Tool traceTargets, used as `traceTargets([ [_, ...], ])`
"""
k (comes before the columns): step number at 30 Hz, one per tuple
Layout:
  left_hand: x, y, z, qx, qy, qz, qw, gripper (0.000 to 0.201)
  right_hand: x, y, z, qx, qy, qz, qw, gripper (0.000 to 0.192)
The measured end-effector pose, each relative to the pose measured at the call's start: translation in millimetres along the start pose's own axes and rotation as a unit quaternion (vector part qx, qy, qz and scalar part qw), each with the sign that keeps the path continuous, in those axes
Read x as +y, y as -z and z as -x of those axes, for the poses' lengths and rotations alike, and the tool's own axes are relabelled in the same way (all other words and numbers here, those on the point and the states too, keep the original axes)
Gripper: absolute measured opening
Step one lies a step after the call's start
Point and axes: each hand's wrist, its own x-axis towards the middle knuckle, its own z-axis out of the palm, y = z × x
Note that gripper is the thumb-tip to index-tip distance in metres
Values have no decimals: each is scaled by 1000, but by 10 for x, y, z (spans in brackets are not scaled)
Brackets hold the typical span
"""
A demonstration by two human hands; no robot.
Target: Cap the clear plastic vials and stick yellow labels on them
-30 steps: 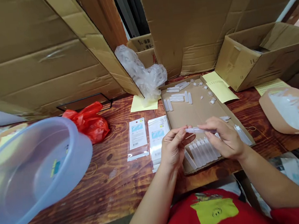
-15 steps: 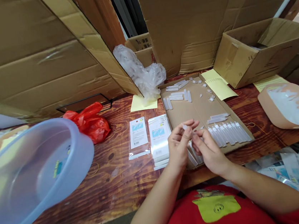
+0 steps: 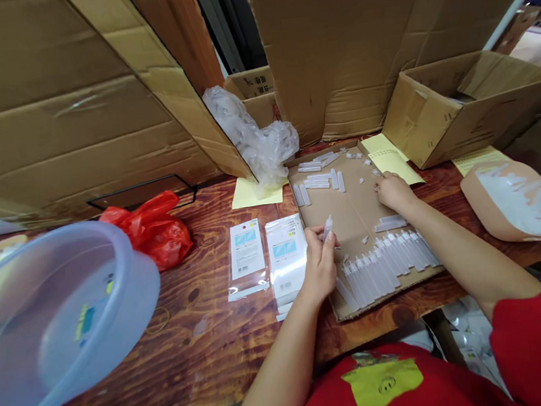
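Left hand: my left hand (image 3: pixel 318 259) is closed around one clear plastic vial (image 3: pixel 327 228), upright, over the near-left part of the cardboard tray (image 3: pixel 349 204).
Right hand: my right hand (image 3: pixel 393 191) reaches to the tray's far right, fingers curled down on the small loose caps (image 3: pixel 375 172); whether it grips one, I cannot tell.
Done: a row of finished vials (image 3: pixel 387 261) lies along the tray's near edge.
Left: loose tubes (image 3: pixel 319 178) and caps wait at the tray's far end.
Change: half a second ago both hands met over the vial; now the right has moved away.
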Motion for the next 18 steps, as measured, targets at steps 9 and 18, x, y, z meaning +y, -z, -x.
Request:
traceTargets([
  [9, 42, 25, -126, 36, 53, 112, 992, 48, -29, -39, 86, -97, -110, -288, 946, 7],
  [18, 101, 13, -118, 20, 80, 185, 979, 54, -185, 189, 288, -132, -99, -534, 829, 14],
])
